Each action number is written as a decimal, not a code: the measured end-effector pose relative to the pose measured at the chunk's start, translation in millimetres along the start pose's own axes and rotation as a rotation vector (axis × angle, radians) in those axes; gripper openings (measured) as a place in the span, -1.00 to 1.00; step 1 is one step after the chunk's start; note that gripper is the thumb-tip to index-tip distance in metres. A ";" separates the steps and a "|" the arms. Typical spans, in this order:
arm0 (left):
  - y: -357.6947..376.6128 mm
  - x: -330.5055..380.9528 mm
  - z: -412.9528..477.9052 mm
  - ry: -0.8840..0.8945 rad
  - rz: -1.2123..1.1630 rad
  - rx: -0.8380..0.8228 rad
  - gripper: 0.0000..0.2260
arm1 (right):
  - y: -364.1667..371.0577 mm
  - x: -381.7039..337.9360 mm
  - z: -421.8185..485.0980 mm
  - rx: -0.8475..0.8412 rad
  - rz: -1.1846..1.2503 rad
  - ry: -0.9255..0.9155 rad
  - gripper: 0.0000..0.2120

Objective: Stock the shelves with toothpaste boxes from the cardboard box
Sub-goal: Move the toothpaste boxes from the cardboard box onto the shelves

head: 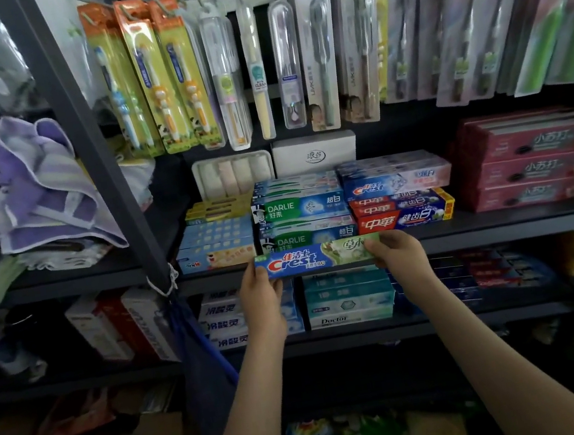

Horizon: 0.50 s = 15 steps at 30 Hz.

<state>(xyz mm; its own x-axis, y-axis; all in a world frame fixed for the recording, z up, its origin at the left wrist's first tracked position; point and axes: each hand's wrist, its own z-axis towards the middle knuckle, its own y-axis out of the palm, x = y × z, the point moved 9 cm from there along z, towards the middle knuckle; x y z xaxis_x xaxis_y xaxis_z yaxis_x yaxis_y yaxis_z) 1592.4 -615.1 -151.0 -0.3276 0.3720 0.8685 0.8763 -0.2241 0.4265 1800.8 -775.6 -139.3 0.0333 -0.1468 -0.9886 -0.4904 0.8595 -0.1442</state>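
Towels, far left of the fingers: we see one loose pile of purple-striped towels (43,191) on the neighbouring rack.
Toothbrush packs, above and left of the fingers: we count three orange-and-yellow children's packs (148,80) hanging side by side; the grey packs further right are too blurred to count.
Blue boxes, just above the left fingers: one stack of light-blue toothpaste boxes (215,245); we cannot tell how many.
Darlie boxes, directly above the fingers: we count two green front faces (299,207), one on the other.
Left hand (259,299): its fingers (256,280) are curled round the left end of the held box, forearm reaching up from below.
Crest box (317,256): one, held level and lengthwise between both hands, printed face toward us, in front of the shelf (510,229) edge and just below the Darlie stack.
Right hand (397,255): its fingers (379,249) pinch the right end of the box, forearm angled up and inward.
Red-and-blue boxes, above the right fingers: we count three front faces (403,214), with one more Crest carton (396,180) on top.
Pink boxes, far right of the fingers: we count three front faces (533,166), stacked.
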 end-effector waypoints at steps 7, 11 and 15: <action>6.6 -1.7 3.2 0.162 0.435 0.023 -0.65 | -12.5 -4.6 -0.5 0.071 -0.037 -0.091 -0.61; 25.0 2.6 0.3 0.283 0.743 -0.023 -0.62 | -26.8 -1.1 4.6 0.109 -0.061 -0.086 -0.58; 43.3 -3.3 -4.7 0.301 0.807 -0.094 -0.60 | -42.9 2.8 6.3 0.142 -0.074 -0.078 -0.59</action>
<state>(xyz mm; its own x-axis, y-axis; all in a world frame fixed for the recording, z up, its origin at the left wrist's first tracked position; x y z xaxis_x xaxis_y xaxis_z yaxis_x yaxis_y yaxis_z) 1629.8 -630.3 -134.2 0.2907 -0.1838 0.9390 0.8525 -0.3958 -0.3414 1827.4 -809.8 -136.1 0.1350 -0.1781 -0.9747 -0.3565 0.9091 -0.2155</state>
